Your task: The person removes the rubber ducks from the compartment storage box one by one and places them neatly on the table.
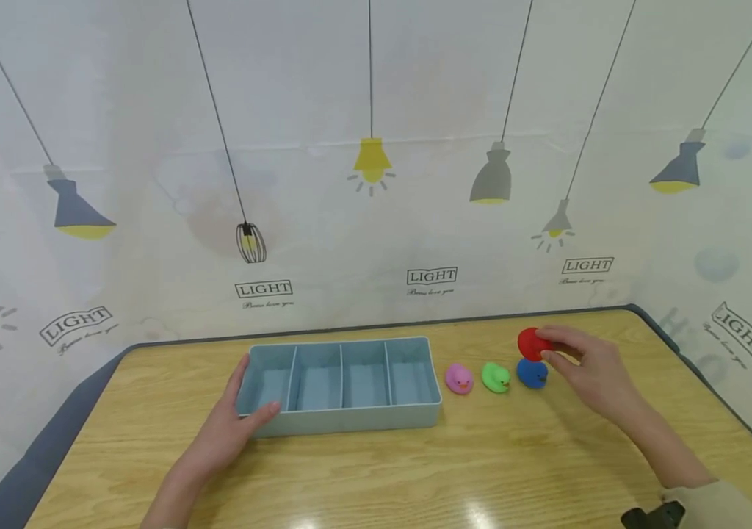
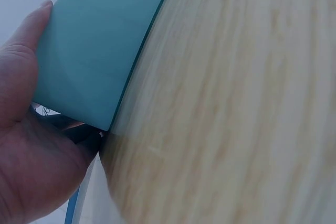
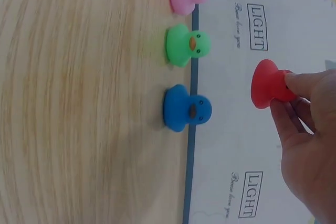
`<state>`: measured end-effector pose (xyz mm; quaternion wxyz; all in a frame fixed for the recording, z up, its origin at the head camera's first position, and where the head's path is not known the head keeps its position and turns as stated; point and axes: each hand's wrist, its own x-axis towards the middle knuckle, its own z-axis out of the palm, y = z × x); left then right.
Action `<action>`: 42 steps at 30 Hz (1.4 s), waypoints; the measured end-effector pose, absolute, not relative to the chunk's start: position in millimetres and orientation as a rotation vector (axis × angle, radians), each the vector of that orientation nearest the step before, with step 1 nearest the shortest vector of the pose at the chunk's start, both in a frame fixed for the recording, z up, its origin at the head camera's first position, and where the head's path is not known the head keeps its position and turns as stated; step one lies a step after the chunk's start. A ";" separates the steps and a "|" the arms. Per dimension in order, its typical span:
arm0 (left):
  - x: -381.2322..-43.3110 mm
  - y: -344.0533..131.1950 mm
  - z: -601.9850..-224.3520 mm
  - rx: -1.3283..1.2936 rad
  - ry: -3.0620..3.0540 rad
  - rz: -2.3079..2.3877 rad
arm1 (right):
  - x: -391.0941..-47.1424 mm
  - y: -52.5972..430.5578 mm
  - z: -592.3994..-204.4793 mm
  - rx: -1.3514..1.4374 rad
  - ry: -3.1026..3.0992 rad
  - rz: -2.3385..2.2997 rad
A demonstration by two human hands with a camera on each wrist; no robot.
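My right hand (image 1: 597, 371) pinches a red rubber duck (image 1: 533, 344) between thumb and fingers, held up off the table. In the right wrist view the red duck (image 3: 266, 84) shows its underside end toward the left. A blue duck (image 1: 532, 374) sits on the table just below it, with a green duck (image 1: 496, 378) and a pink duck (image 1: 459, 379) in a row to the left. My left hand (image 1: 227, 422) grips the left end of a blue-grey divided box (image 1: 349, 421), thumb over the front. The left wrist view shows the box's wall (image 2: 94, 45); some fingers are hidden behind it.
The box stands on a wooden table (image 1: 363, 477), its compartments bare inside. A white cloth backdrop (image 1: 323, 191) printed with lamps rises along the table's back edge. The pink duck is close to the box's right end.
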<state>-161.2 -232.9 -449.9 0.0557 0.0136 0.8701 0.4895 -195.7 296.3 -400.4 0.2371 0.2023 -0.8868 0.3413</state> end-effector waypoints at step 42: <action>-162.0 -233.3 -453.3 0.034 2.640 1.504 | -215.8 365.5 -445.3 0.450 -2.885 0.706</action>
